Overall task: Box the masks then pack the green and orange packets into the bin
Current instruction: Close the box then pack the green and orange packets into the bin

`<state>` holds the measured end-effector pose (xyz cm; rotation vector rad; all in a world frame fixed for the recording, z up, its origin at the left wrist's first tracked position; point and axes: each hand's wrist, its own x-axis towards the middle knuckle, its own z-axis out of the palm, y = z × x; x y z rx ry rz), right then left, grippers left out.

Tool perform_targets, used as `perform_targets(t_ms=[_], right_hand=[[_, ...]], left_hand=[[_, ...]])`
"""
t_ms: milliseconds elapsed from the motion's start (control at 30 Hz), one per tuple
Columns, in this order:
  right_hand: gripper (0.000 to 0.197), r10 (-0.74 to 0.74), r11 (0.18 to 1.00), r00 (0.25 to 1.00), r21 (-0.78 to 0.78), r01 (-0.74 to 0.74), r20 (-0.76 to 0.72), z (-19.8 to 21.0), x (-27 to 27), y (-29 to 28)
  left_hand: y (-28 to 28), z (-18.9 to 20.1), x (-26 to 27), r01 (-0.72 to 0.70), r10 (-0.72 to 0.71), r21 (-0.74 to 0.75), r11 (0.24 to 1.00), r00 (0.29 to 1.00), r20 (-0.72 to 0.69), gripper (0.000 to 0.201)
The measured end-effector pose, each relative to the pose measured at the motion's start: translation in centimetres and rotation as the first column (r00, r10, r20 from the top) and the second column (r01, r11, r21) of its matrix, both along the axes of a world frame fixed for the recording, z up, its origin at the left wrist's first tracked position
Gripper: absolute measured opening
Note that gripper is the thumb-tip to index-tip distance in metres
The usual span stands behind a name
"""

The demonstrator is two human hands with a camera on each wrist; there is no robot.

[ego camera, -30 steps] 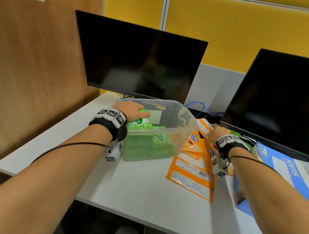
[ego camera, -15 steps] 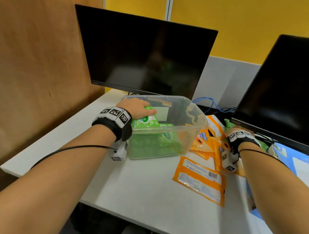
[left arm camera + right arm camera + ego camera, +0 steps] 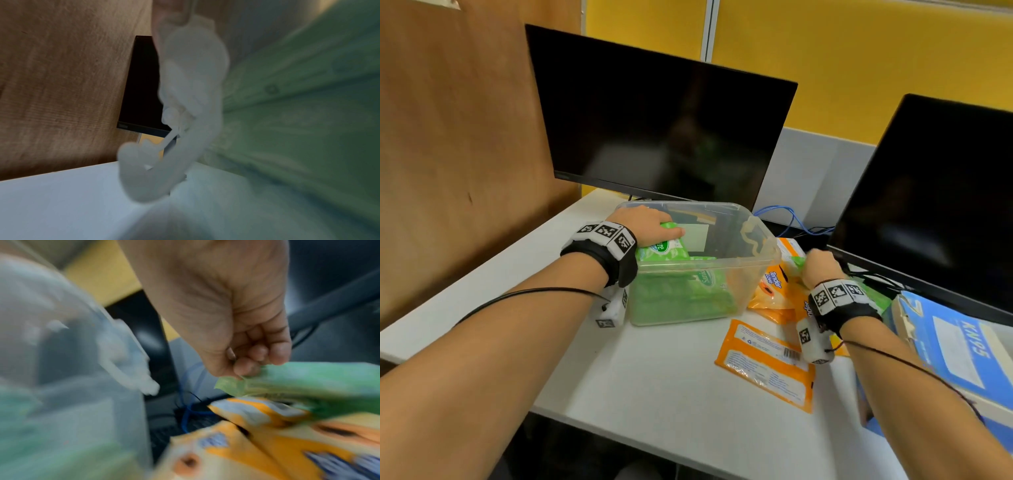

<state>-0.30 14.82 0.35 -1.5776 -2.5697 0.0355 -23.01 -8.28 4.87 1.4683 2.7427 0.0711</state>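
Bin (image 3: 753,270): clear, on desk (image 3: 654,394), green packets stacked inside. Left hand (image 3: 645,228): over the near rim, fingers curled on the top green packet (image 3: 666,248). Right hand (image 3: 236,331): pinches a green packet (image 3: 298,379) by its corner, apparently just above the orange packets (image 3: 767,363) right of bin.

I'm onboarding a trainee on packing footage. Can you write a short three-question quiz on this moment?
1. True or false: the clear bin already holds green packets.
2. What does the right hand pinch? A) an orange packet B) the corner of a green packet C) a blue cable
3. Fill in: the left hand presses a green packet at the bin's ____ end, seen from the head camera.

Key: 1 true; 2 B; 3 left. Orange packets lie outside on the desk.
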Motion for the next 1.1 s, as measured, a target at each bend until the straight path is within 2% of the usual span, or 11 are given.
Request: perform_targets(t_ms=[133, 300, 433, 500, 600, 700, 767, 833, 900, 1000, 1100], right_hand=[[0.013, 0.160, 0.985, 0.929, 0.117, -0.128, -0.333, 4.0, 0.7, -2.4], [0.003, 0.457, 0.881, 0.698, 0.387, -0.272, -0.551, 9.6, 1.7, -4.6], [0.006, 0.523, 0.852, 0.363, 0.472, -0.226, -0.771, 12.0, 0.1, -7.1], [0.004, 0.489, 0.868, 0.265, 0.432, -0.246, -0.831, 11.5, -1.8, -8.1], [0.010, 0.378, 0.893, 0.314, 0.254, -0.372, -0.871, 9.1, -4.9, -9.1], [0.008, 0.342, 0.889, 0.455, 0.125, -0.441, -0.822, 7.3, -7.5, -9.2], [0.007, 0.377, 0.866, 0.693, -0.031, -0.499, -0.614, 6.3, -8.9, -9.1], [0.036, 0.424, 0.860, 0.881, -0.214, -0.464, -0.210, 3.7, -10.2, -8.1], [0.058, 0.426, 0.886, 0.898, -0.247, -0.391, 0.106, 1.1, -11.7, -5.8], [0.059, 0.484, 0.866, 0.831, -0.288, -0.409, 0.274, 2.6, -10.8, -7.5], [0.063, 0.590, 0.774, 0.714, -0.517, -0.366, 0.376, 5.8, -10.2, -10.0]], left_hand=[[0.1, 0.0, 0.0, 0.002, -0.002, -0.002, 1.000, 1.000, -0.009, 0.062], [0.1, -0.1, -0.2, 0.007, -0.007, 0.005, 1.000, 1.000, -0.020, 0.061], [0.1, -0.2, -0.2, -0.001, 0.001, 0.000, 1.000, 1.000, -0.026, 0.064], [0.1, -0.2, -0.2, -0.006, 0.006, 0.004, 1.000, 1.000, -0.018, 0.064], [0.1, -0.2, -0.2, -0.014, 0.014, 0.001, 1.000, 1.000, -0.011, 0.068], [0.0, -0.3, -0.3, -0.015, 0.015, 0.000, 1.000, 1.000, -0.003, 0.071], [-0.1, -0.2, -0.3, -0.014, 0.014, 0.001, 1.000, 1.000, 0.000, 0.069], [0.0, -0.2, -0.3, -0.009, 0.009, -0.004, 1.000, 1.000, 0.003, 0.066], [0.0, -0.2, -0.3, -0.002, 0.002, -0.001, 1.000, 1.000, -0.002, 0.064], [0.0, -0.2, -0.2, -0.001, 0.001, 0.004, 1.000, 1.000, -0.017, 0.062], [0.1, -0.3, -0.1, -0.009, 0.009, -0.005, 1.000, 1.000, -0.022, 0.065]])
